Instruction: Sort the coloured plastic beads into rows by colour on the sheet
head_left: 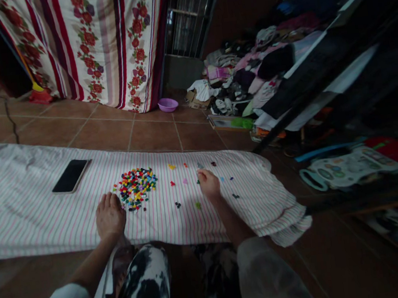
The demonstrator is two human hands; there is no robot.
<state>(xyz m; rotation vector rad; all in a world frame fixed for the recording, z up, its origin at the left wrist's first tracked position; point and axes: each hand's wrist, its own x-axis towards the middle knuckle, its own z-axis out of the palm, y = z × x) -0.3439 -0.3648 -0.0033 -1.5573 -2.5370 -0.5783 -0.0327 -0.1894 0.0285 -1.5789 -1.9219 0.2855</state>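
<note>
Lying flat on the striped cloth, my left hand (110, 214) rests at the left edge of a pile of small multicoloured pieces (136, 186). My right hand (209, 183) is closed in a pinch right of the pile, among little groups sorted by colour; anything between its fingertips is too small to make out. Around it lie yellow pieces (171, 167), red pieces (172, 183), pink pieces (185, 181), dark pieces (178, 204), lime-green pieces (198, 205), brown pieces (213, 163) and blue pieces (231, 178). Some green ones are partly hidden by the hand.
A phone (71, 175) lies on the cloth (28, 204) at left. Beyond, on the tiled floor, are a purple bowl (168, 105), a floral curtain (92, 46), a red broom (40, 94) and heaped clothes (240, 74). A white plastic item (346, 169) is at right.
</note>
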